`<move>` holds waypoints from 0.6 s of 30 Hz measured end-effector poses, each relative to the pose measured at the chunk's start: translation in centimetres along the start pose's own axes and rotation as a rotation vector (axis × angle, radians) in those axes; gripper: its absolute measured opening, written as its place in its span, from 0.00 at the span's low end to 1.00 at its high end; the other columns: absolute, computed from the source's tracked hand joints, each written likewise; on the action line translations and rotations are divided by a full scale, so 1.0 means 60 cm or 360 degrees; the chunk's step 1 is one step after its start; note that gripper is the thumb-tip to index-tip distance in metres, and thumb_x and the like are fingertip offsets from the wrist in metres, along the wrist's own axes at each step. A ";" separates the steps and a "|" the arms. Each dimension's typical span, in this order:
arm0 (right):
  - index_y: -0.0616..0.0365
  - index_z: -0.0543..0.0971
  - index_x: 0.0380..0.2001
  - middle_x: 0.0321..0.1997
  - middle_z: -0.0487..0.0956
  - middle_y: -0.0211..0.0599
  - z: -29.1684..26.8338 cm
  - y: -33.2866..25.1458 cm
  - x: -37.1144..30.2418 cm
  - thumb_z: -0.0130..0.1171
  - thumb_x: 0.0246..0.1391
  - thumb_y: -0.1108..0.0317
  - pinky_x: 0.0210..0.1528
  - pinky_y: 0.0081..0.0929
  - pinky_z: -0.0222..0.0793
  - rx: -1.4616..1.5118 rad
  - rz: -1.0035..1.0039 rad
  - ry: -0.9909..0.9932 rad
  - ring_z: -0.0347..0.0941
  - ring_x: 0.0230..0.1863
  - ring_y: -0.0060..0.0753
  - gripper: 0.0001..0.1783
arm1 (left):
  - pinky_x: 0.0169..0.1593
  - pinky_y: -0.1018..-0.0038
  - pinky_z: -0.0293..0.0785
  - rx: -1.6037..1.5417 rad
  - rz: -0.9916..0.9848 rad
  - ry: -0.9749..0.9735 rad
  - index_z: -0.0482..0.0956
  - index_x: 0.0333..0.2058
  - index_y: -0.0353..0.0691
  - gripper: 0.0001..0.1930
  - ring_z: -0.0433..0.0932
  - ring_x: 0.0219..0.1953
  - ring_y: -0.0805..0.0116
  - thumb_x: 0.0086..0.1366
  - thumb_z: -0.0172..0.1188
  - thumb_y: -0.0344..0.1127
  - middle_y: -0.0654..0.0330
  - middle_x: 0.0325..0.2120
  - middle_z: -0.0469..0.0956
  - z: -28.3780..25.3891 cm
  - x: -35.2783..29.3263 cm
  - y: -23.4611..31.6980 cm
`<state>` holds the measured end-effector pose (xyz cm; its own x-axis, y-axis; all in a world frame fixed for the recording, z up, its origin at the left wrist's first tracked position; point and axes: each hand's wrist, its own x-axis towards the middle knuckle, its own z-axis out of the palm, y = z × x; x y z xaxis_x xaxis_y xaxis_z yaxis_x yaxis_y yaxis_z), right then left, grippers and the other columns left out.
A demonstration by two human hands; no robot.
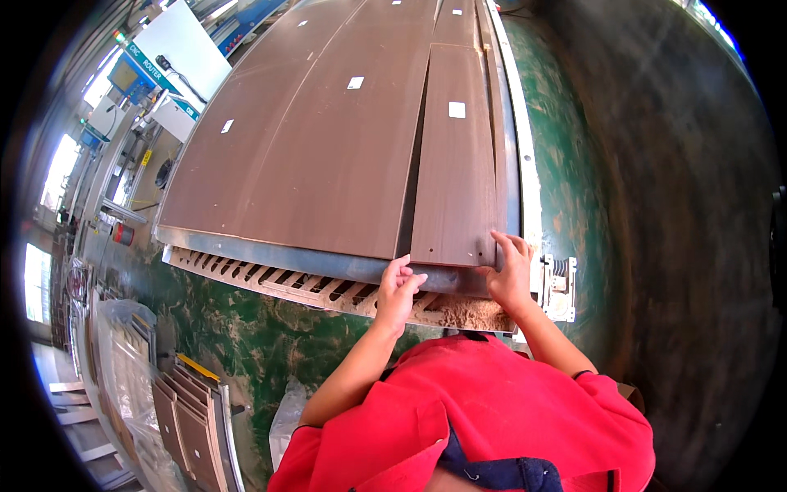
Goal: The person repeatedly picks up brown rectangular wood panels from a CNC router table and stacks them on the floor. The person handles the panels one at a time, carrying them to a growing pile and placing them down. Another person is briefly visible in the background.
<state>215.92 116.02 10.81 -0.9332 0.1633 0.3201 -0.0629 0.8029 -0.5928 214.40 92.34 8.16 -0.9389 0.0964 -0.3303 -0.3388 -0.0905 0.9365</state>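
A long, narrow brown panel (453, 176) with a white label (457, 110) lies on the machine bed, with small dark holes near its front end. My right hand (511, 275) grips its near right corner, fingers over the top and thumb at the front edge. At the near left corner my left hand (397, 297) has its fingers bent around the edge, beside a dark wedge-shaped gap. Across that gap lies a wide brown panel (328, 164), also bearing white labels. The contact under the fingertips is partly hidden.
Sawdust (471, 313) is heaped along the bed's slotted front edge (279, 283). A metal fitting (559, 287) sticks out at the near right corner. On the left stand a control cabinet (131, 78) and a stack of brown panels (190, 426). Dust streaks the green floor (246, 328).
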 end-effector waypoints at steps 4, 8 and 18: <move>0.58 0.73 0.57 0.55 0.75 0.49 -0.008 -0.011 -0.005 0.75 0.33 0.74 0.62 0.44 0.58 0.0069 0.0057 -0.0027 0.66 0.58 0.52 0.41 | 0.57 0.64 0.71 -0.0328 0.0027 0.0038 0.64 0.55 0.41 0.22 0.72 0.51 0.63 0.64 0.60 0.31 0.55 0.47 0.72 0.021 -0.011 0.014; 0.59 0.72 0.57 0.55 0.73 0.51 -0.014 -0.035 -0.032 0.74 0.38 0.73 0.61 0.43 0.63 0.0209 0.0123 -0.0089 0.67 0.57 0.52 0.38 | 0.56 0.59 0.74 -0.0773 -0.0017 0.0195 0.62 0.46 0.41 0.17 0.75 0.47 0.63 0.66 0.61 0.32 0.53 0.45 0.74 0.020 -0.011 -0.001; 0.59 0.70 0.58 0.54 0.76 0.50 -0.014 -0.038 -0.156 0.68 0.48 0.71 0.60 0.37 0.68 0.0949 0.0616 -0.0231 0.74 0.57 0.45 0.32 | 0.39 0.69 0.79 -0.0664 -0.0353 0.0208 0.67 0.49 0.38 0.18 0.80 0.36 0.67 0.66 0.63 0.32 0.59 0.40 0.78 -0.039 -0.106 -0.050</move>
<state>225.11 113.13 9.78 -0.9626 0.2616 -0.0713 0.1381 0.2469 -0.9592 221.24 89.67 7.20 -0.8319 0.0356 -0.5538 -0.5019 -0.4741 0.7234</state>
